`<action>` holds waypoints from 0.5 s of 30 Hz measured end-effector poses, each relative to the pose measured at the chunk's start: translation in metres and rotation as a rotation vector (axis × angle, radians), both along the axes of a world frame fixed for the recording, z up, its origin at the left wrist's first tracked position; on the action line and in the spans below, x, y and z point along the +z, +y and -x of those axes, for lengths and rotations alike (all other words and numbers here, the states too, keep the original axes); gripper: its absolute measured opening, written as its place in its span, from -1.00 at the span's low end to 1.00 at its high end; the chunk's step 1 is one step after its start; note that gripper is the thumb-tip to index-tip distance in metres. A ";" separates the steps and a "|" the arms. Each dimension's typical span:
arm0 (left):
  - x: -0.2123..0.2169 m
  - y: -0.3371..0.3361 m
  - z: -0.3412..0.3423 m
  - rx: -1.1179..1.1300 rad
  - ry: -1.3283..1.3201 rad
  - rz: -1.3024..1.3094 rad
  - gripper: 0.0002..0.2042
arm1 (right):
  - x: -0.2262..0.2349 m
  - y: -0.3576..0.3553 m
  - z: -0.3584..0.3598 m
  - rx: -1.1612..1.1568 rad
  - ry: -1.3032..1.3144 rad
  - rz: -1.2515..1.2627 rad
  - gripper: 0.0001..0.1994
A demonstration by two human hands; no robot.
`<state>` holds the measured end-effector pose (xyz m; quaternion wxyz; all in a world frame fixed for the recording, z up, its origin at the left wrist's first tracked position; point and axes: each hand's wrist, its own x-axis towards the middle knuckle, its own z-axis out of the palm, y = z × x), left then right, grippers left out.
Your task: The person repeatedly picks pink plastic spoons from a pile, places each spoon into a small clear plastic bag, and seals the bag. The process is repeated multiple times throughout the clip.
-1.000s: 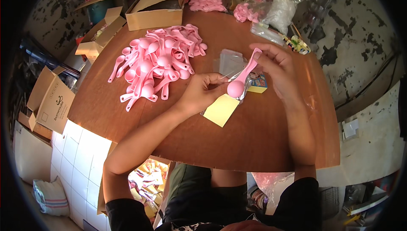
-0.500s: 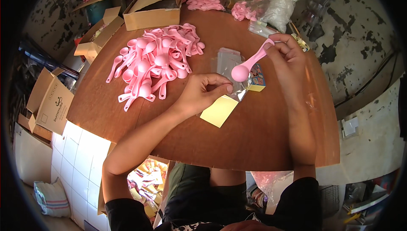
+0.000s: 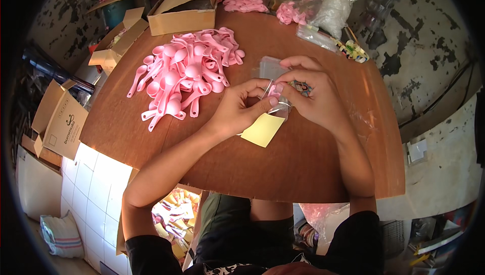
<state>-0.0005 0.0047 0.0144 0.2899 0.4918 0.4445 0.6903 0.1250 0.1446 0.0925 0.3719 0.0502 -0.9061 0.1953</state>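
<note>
Over the middle of the table my left hand (image 3: pixel 241 107) pinches a clear plastic bag (image 3: pixel 282 108) between thumb and fingers. A pale yellow card (image 3: pixel 262 130) sticks out below that thumb, with the bag around its upper part. My right hand (image 3: pixel 316 93) has its thumb and forefinger closed on a pink measuring spoon (image 3: pixel 275 91) at the bag's mouth. Most of the spoon is hidden by fingers and plastic. Flat clear bags (image 3: pixel 269 68) lie just beyond the hands. A colourful printed card stack (image 3: pixel 303 87) shows partly behind my right hand.
A heap of pink spoons (image 3: pixel 187 68) covers the table's left side. An open cardboard box (image 3: pixel 182 21) stands at the back. Clear bags of white material (image 3: pixel 333 10) and pink pieces (image 3: pixel 290 12) sit at the far right. More boxes stand left of the table.
My right hand has come down and left, bringing the spoon from above the bag to its mouth. My left hand has stayed nearly in place, still pinching the bag.
</note>
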 end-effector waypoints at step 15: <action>0.004 -0.013 -0.004 0.016 0.382 0.071 -0.45 | 0.014 -0.005 -0.014 -0.128 -0.072 -0.135 -0.88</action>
